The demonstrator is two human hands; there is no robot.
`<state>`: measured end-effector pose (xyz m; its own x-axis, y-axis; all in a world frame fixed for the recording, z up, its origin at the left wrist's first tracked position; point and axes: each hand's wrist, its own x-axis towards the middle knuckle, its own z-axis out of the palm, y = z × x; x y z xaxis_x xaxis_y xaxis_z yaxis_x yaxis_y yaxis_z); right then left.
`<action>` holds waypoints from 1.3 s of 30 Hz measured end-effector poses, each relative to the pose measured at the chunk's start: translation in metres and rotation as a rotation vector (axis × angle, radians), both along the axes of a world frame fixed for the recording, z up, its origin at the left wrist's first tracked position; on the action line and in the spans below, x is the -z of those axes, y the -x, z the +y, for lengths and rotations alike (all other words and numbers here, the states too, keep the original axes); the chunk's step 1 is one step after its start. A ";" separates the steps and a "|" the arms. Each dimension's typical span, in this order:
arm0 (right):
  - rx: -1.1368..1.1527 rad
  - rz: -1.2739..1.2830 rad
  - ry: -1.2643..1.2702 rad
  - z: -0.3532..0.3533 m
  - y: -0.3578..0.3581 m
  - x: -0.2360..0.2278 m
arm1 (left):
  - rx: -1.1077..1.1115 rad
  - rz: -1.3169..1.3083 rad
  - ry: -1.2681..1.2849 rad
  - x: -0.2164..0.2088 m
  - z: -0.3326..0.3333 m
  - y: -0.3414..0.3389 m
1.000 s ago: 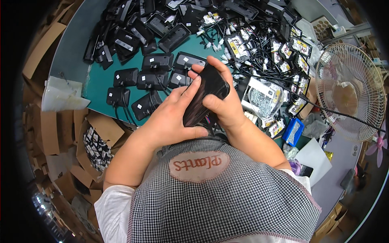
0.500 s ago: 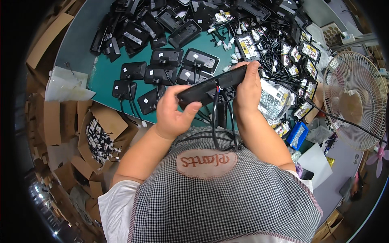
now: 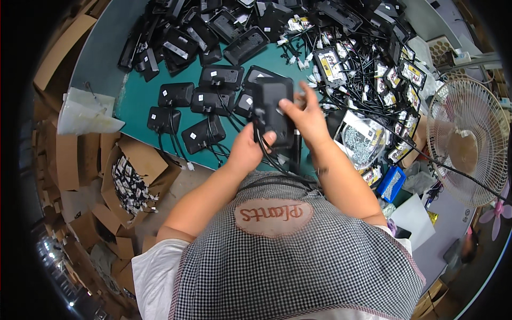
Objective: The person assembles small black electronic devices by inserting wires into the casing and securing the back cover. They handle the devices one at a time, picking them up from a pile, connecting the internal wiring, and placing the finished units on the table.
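Observation:
A black rectangular plastic casing point(image 3: 272, 120) with black cables is held upright over the near edge of the table, slightly blurred. My left hand point(image 3: 248, 147) grips its lower left side, the thumb on its face and the cables hanging beside the fingers. My right hand point(image 3: 309, 117) is at the casing's right edge, its thumb tip over the surface and its other fingers spread away from it, smeared by motion. Just behind and left lie several similar casings with cables, among them one casing point(image 3: 202, 134) nearest my left hand. A dark stick-like thing point(image 3: 296, 146) shows below the casing.
Black housings point(image 3: 245, 45) are piled at the back of the green table point(image 3: 141, 96). Cabled parts point(image 3: 330, 66) heap at the right, near a clear bag of screws point(image 3: 365, 141), a blue box point(image 3: 392, 182) and a fan point(image 3: 463, 140). An open carton point(image 3: 133, 184) stands left.
The casing has turned from lying lengthwise between both hands to standing upright. My left hand has moved right and closer in; my right hand's fingers have spread off the casing's end.

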<state>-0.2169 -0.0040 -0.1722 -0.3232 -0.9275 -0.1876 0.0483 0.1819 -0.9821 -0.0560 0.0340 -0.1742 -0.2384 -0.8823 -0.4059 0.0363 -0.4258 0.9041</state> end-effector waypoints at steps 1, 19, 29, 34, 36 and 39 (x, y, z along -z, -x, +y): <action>-0.255 -0.169 -0.267 0.000 0.008 -0.006 | -0.052 0.099 -0.042 0.002 -0.009 0.003; -0.473 -0.052 -0.664 -0.195 0.092 0.143 | 0.158 -0.206 -0.127 0.056 -0.065 -0.061; -0.593 0.852 -0.335 -0.225 0.081 0.136 | 0.116 -0.209 -0.007 0.045 -0.109 -0.046; -0.526 1.201 -0.302 -0.209 0.054 0.112 | 0.165 -0.449 0.234 0.036 -0.157 -0.011; -0.462 1.224 -0.367 -0.206 0.046 0.118 | 0.241 -0.547 0.462 0.032 -0.180 0.013; -0.484 1.155 -0.309 -0.192 0.044 0.118 | 0.395 -0.743 0.771 0.062 -0.205 0.042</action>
